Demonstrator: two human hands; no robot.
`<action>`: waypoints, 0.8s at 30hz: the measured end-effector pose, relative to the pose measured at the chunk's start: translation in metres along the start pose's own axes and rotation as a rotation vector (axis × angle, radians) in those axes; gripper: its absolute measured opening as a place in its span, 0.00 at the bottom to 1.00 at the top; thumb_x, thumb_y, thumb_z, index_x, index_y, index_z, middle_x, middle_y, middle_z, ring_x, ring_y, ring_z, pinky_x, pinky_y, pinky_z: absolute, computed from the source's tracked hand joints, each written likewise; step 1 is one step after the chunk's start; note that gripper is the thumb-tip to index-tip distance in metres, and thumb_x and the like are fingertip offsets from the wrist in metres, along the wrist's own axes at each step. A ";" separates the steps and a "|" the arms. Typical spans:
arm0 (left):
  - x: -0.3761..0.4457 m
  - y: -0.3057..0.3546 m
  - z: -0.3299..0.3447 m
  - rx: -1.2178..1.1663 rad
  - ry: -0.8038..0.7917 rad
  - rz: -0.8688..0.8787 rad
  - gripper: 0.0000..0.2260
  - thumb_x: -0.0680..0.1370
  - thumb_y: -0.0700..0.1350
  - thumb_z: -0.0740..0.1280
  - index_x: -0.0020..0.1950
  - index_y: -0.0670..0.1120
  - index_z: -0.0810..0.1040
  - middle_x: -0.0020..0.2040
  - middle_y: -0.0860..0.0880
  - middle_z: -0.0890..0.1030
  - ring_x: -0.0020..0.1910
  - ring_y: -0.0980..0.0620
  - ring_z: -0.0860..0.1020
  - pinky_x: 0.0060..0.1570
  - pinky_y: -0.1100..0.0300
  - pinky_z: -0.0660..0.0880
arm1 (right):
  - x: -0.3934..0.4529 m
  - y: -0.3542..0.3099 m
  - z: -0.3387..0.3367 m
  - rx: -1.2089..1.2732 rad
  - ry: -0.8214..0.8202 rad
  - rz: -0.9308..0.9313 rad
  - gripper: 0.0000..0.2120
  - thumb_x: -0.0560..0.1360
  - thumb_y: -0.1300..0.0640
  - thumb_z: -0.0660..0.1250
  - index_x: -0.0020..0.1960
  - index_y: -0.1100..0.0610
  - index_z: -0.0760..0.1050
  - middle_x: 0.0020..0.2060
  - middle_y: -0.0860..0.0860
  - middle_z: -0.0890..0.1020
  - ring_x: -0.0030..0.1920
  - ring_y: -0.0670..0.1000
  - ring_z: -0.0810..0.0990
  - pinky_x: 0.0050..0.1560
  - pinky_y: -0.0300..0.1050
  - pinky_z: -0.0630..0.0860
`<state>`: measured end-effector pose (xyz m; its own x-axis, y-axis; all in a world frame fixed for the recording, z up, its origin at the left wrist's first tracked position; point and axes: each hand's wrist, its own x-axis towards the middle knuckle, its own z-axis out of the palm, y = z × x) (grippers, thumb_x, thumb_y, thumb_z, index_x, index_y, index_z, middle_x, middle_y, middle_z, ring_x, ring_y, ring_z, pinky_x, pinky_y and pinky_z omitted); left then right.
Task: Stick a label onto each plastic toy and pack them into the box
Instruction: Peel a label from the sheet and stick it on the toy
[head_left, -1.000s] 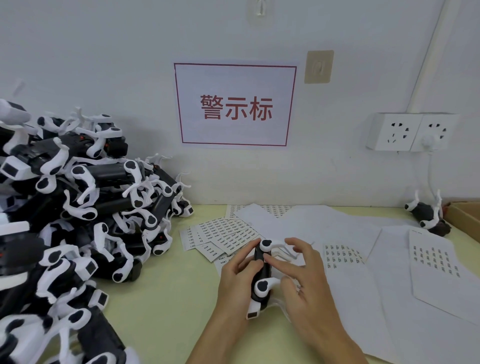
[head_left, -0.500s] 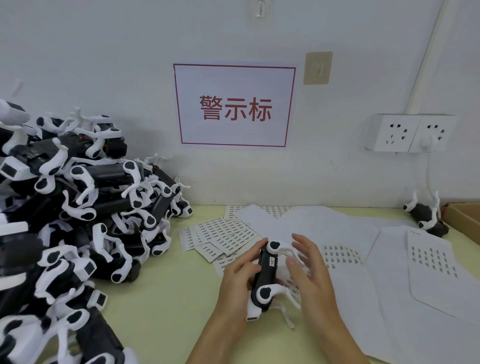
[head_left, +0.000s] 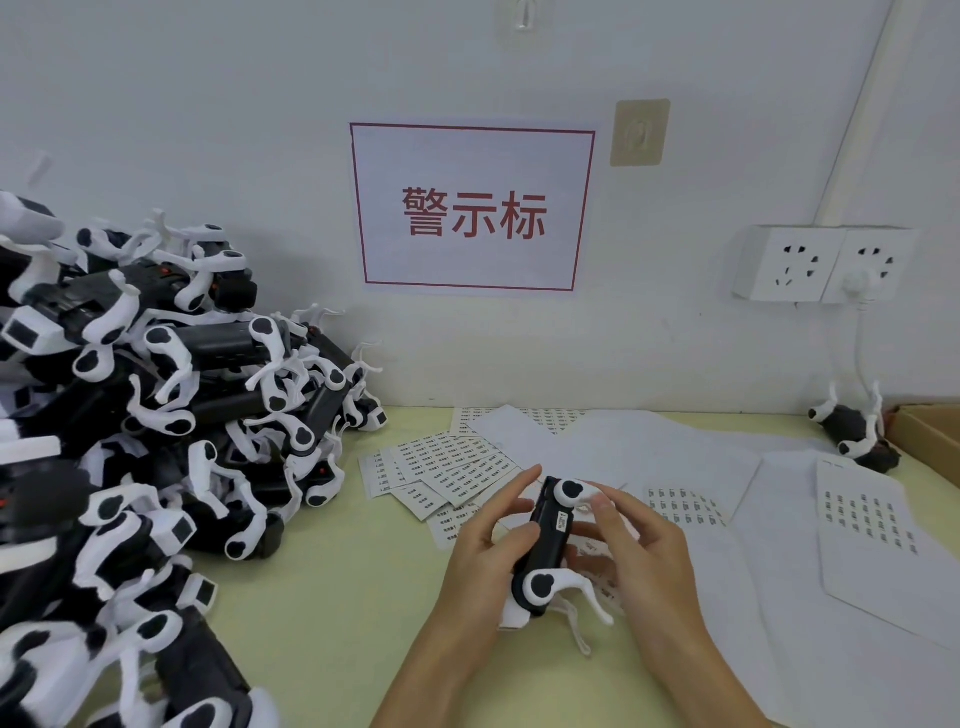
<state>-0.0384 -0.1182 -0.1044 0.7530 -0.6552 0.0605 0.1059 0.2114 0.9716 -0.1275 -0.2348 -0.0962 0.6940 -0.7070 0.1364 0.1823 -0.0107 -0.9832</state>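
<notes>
Both hands, left hand (head_left: 485, 540) and right hand (head_left: 641, 551), clasp the toy (head_left: 545, 551), seemingly light rigid plastic, best held by its black body, not its thin legs.

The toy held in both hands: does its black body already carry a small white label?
Yes: a small white label sits on the black body of the toy, between the left hand and right hand.

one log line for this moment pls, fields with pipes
step: labelling | left hand: holds toy | right hand: on toy's right side | label: on toy | box: far right, toy not packed
</notes>
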 end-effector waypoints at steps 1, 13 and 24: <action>0.000 0.000 0.001 0.029 0.032 0.021 0.20 0.71 0.45 0.66 0.60 0.62 0.82 0.62 0.47 0.78 0.51 0.44 0.84 0.53 0.50 0.81 | 0.001 0.001 0.000 -0.034 0.048 -0.040 0.09 0.80 0.55 0.66 0.49 0.45 0.85 0.45 0.47 0.87 0.47 0.47 0.86 0.40 0.38 0.80; 0.002 0.012 -0.003 -0.316 -0.012 -0.022 0.24 0.66 0.51 0.74 0.63 0.53 0.81 0.58 0.44 0.82 0.54 0.40 0.83 0.45 0.49 0.81 | 0.004 0.008 0.002 -0.002 0.431 -0.177 0.08 0.77 0.59 0.69 0.46 0.49 0.85 0.43 0.35 0.85 0.48 0.29 0.79 0.41 0.19 0.70; 0.009 0.006 -0.003 -0.452 0.326 -0.036 0.24 0.68 0.50 0.74 0.59 0.38 0.77 0.57 0.34 0.82 0.53 0.34 0.82 0.52 0.47 0.80 | -0.003 0.008 0.008 -0.171 0.246 -0.293 0.14 0.78 0.65 0.67 0.49 0.48 0.85 0.47 0.37 0.85 0.52 0.36 0.82 0.51 0.29 0.76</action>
<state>-0.0297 -0.1207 -0.0989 0.8982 -0.4244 -0.1146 0.3491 0.5303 0.7726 -0.1226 -0.2267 -0.1039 0.4389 -0.8044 0.4003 0.2147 -0.3387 -0.9161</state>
